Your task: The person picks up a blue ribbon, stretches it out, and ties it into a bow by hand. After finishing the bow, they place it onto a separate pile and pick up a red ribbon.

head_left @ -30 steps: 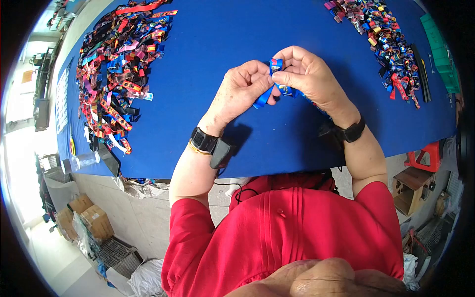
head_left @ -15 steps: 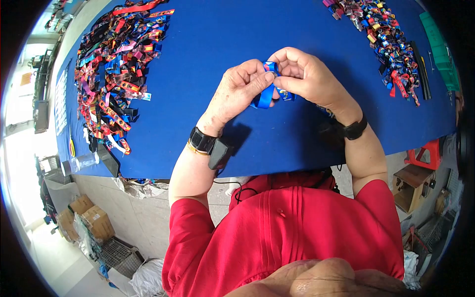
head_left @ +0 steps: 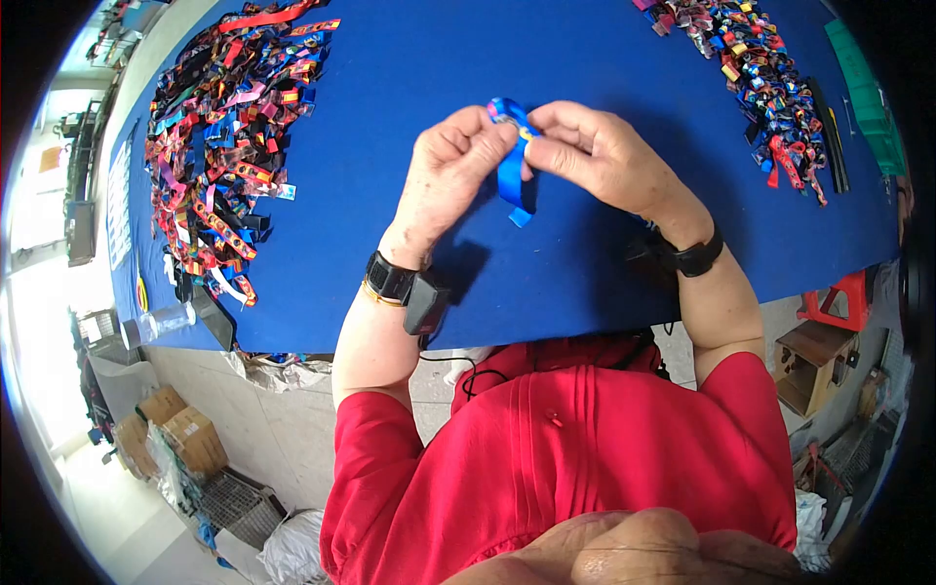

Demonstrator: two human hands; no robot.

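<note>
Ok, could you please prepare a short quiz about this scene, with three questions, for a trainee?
1. True or false: the left hand and the right hand both touch the blue strip.
2. Which heap is nearer to the green bin?
A) the heap on the left
B) the heap on the right
3. Fill the gap: the tabletop is coloured ____.

Key: 1. True. 2. B. 3. Blue.
</note>
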